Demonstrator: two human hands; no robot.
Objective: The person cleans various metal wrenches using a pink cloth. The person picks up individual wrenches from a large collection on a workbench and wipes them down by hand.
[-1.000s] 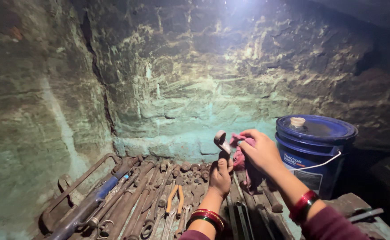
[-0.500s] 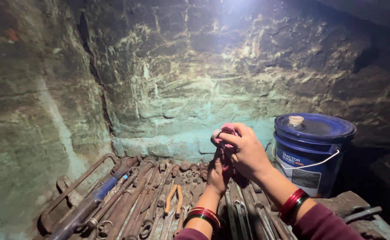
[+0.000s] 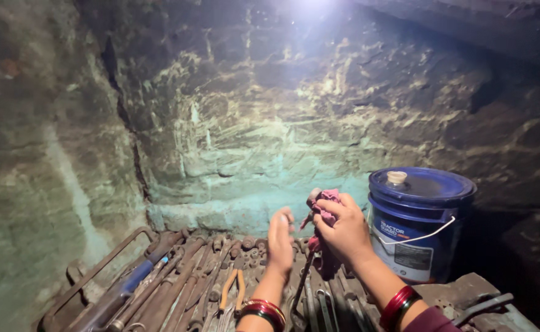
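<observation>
Pink rag and a long metal tool held over a tray of rusty hand tools, deep in a rough stone corner.

Right hand [image 3: 342, 230], grip clenched on a pink rag [image 3: 325, 206] bunched round the upper end of a slim metal tool [image 3: 302, 289], shaft running down toward 7 o'clock into the tray. Left hand [image 3: 280, 243] just at 9 o'clock of the rag, fingers straight and released, apart from the cloth, blurred. Red bangles [image 3: 399, 304] on both wrists. Below, a metal tray [image 3: 101, 267] packed with rusty spanners and rods; orange-handled pliers [image 3: 232, 289] at 8 o'clock of the left hand, blue-handled tool [image 3: 136, 278] farther toward 9. Blue lidded bucket [image 3: 420, 221] with wire handle at 3 o'clock of the right hand, near but not touching. Cracked stone wall [image 3: 251, 123] at 12 o'clock, lit from above.
</observation>
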